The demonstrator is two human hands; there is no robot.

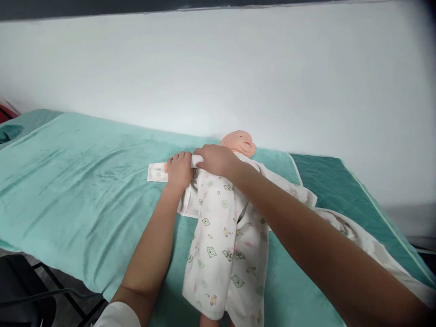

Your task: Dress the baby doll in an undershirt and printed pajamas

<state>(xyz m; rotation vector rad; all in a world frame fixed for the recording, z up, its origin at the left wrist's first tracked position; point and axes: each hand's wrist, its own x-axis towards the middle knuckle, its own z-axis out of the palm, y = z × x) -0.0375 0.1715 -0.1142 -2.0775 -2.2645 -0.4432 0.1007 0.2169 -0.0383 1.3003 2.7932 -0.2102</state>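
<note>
A baby doll (240, 141) lies on its back on a table under a teal cover (85, 181). It wears a white romper printed with small animals (225, 245). The romper's left-hand sleeve (157, 172) stretches out flat across the cover. My left hand (179, 170) is closed around that sleeve near the doll's shoulder. Right beside it, my right hand (218, 160) grips the same sleeve at the shoulder, fingers curled over the cloth. The doll's arm inside the sleeve is hidden.
A white wall rises directly behind the table. More white cloth (368, 245) lies on the cover to the right of the doll. A dark chair (23, 295) stands at the lower left, below the table's edge.
</note>
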